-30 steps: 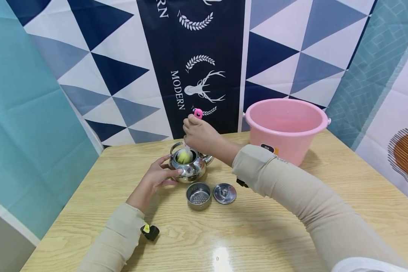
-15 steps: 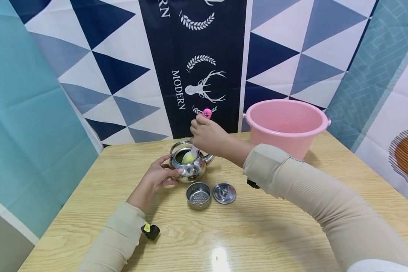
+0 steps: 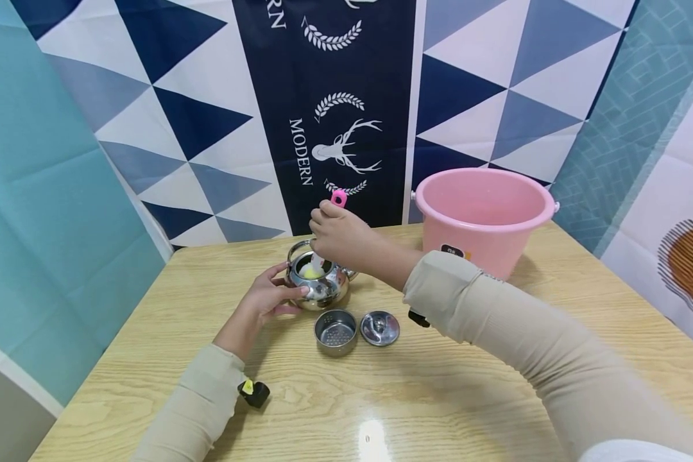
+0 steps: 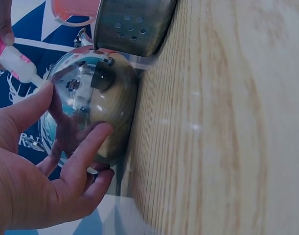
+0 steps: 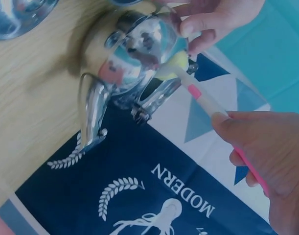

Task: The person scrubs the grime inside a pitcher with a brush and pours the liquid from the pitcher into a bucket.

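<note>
A round, polished metal teapot [image 3: 321, 294] stands open-topped toward the far edge of the table [image 3: 323, 410], left hand [image 3: 268, 294] gripping its side, right hand [image 3: 344, 239] gripping a slim pink-and-white brush [image 5: 206, 102] whose yellow-and-white head sits inside the teapot's mouth. Just nearer the table's front edge sits a grey metal strainer cup [image 3: 336, 349] with a perforated base, a round, shiny metal lid [image 3: 380, 328] beside it on the right. A pale pink plastic bucket [image 3: 493, 255] stands near the far right corner.
</note>
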The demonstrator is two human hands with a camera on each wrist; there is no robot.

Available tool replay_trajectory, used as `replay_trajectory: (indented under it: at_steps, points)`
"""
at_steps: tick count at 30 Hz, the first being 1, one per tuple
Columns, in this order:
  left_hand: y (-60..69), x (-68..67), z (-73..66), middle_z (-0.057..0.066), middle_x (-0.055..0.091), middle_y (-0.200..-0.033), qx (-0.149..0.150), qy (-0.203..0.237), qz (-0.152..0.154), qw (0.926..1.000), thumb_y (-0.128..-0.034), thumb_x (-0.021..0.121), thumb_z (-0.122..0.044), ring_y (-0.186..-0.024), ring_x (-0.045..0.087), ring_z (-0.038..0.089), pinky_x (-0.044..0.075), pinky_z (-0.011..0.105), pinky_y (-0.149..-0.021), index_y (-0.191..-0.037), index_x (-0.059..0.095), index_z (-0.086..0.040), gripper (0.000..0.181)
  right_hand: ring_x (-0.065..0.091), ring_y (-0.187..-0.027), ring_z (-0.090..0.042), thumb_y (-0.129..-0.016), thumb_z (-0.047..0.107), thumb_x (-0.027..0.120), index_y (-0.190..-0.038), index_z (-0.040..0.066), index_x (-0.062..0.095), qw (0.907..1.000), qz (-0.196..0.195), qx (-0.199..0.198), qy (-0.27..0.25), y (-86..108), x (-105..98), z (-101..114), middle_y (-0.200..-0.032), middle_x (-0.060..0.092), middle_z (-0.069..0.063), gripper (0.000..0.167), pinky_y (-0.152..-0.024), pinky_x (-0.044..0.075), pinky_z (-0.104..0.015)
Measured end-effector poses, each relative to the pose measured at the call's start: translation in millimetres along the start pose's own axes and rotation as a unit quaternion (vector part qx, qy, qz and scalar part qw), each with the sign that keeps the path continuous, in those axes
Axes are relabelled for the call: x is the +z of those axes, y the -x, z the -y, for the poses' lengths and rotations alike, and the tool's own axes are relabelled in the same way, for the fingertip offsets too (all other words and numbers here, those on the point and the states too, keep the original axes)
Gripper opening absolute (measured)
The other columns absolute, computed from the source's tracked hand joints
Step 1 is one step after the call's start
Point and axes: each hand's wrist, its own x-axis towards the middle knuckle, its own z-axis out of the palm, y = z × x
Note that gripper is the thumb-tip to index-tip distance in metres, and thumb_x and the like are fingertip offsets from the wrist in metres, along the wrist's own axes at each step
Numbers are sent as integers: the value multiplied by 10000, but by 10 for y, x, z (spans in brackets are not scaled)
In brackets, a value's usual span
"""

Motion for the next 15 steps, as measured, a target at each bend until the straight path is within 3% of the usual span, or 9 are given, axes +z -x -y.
replay_trajectory:
  at_steps: [15]
  points:
    - [-7, -10, 2, 218, 391, -1346, -53, -23, 44, 10000, -868, 709, 25, -999, 603, 317, 594, 452, -788, -1542, 264, -186, 834, 417, -954, -218, -961, 197, 583, -949, 242, 737, 9986, -44, 325, 404, -133, 63, 121, -916, 581, 33, 161, -937, 277, -393]
